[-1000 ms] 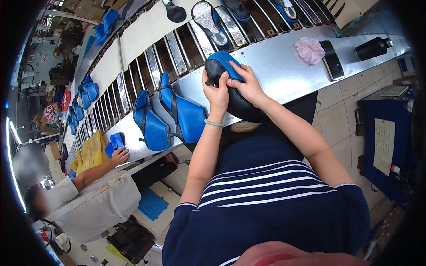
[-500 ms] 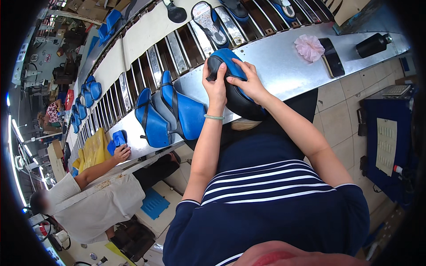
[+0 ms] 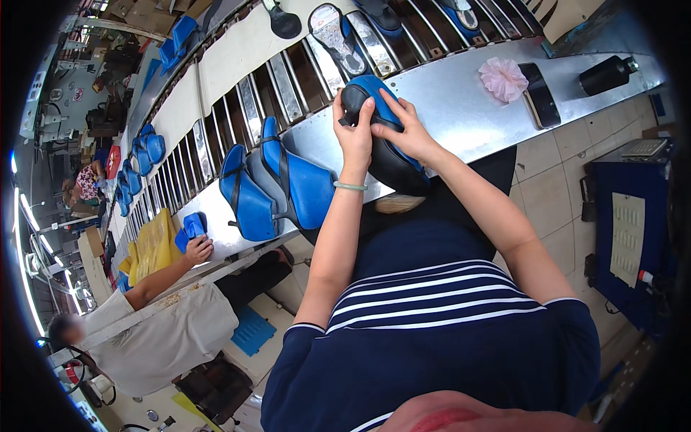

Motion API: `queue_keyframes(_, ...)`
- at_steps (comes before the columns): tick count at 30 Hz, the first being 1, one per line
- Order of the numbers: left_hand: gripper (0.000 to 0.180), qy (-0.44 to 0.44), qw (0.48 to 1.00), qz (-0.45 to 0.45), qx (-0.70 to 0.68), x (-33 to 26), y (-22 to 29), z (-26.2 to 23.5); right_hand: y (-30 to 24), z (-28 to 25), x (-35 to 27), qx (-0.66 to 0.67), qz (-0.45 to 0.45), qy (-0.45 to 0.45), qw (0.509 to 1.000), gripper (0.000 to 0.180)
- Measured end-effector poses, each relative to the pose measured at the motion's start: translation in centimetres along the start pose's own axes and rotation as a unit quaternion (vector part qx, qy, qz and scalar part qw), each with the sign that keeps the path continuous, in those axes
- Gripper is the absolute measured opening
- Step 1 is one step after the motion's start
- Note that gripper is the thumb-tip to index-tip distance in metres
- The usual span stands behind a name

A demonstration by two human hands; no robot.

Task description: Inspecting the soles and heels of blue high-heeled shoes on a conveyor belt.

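Note:
Both of my hands hold a blue shoe last (image 3: 400, 146) with black shoe parts on it, at the near edge of the metal bench. My left hand (image 3: 354, 138) grips one end, its thumb pressed on a black piece there. Wrapped over the blue upper side is my right hand (image 3: 412, 135), thumb and fingers bent around it. A broad black surface (image 3: 392, 173) faces down toward my lap. To the left, two more blue lasts (image 3: 248, 198) with thin black straps lie side by side on the bench. The fingertips' exact contact is partly hidden.
A roller conveyor (image 3: 286, 86) runs behind the metal bench (image 3: 446, 122), carrying a sandal (image 3: 337, 39) and other shoe parts. On the right lie a pink scrunchie (image 3: 503, 79), a phone (image 3: 540, 97) and a black bottle (image 3: 606, 75). A co-worker's hand (image 3: 199, 249) touches a blue item at left.
My hands and the held last have shifted slightly; my left thumb has moved a little up and right. The co-worker at left has moved slightly.

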State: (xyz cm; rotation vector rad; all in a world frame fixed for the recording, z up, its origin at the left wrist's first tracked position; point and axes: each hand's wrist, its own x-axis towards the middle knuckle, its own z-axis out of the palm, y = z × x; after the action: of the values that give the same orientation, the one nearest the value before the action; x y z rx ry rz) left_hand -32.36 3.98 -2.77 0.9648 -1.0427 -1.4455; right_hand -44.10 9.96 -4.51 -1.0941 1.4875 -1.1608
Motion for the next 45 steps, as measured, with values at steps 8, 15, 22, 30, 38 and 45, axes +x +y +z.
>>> queue_keyframes(8,0.097,-0.171,0.975,-0.110,-0.093,0.1,1.2,-2.8,-0.8,-0.7,-1.2,-0.044,-0.002,0.008,0.999,0.123)
queue_keyframes(15,0.096,-0.186,0.974,-0.111,-0.070,-0.1,1.3,-2.6,-0.2,-1.0,-1.2,-0.022,-0.008,0.014,1.000,0.123)
queue_keyframes(22,0.079,-0.161,0.978,-0.107,-0.072,0.2,0.7,-2.7,-0.2,0.1,-0.9,-0.135,-0.018,0.044,0.990,0.127)
queue_keyframes(30,0.070,-0.139,0.981,-0.088,-0.102,0.3,-0.6,-3.2,-0.6,0.9,-0.4,-0.219,-0.001,0.054,0.974,0.127)
queue_keyframes(38,0.075,-0.071,0.992,-0.080,-0.073,1.0,-1.5,-2.8,-0.5,0.4,-0.4,-0.191,0.007,0.039,0.981,0.127)
queue_keyframes(45,0.086,-0.058,0.994,0.005,0.094,-0.5,-0.3,1.3,1.1,-3.7,0.1,-0.030,-0.024,-0.014,0.999,0.124)
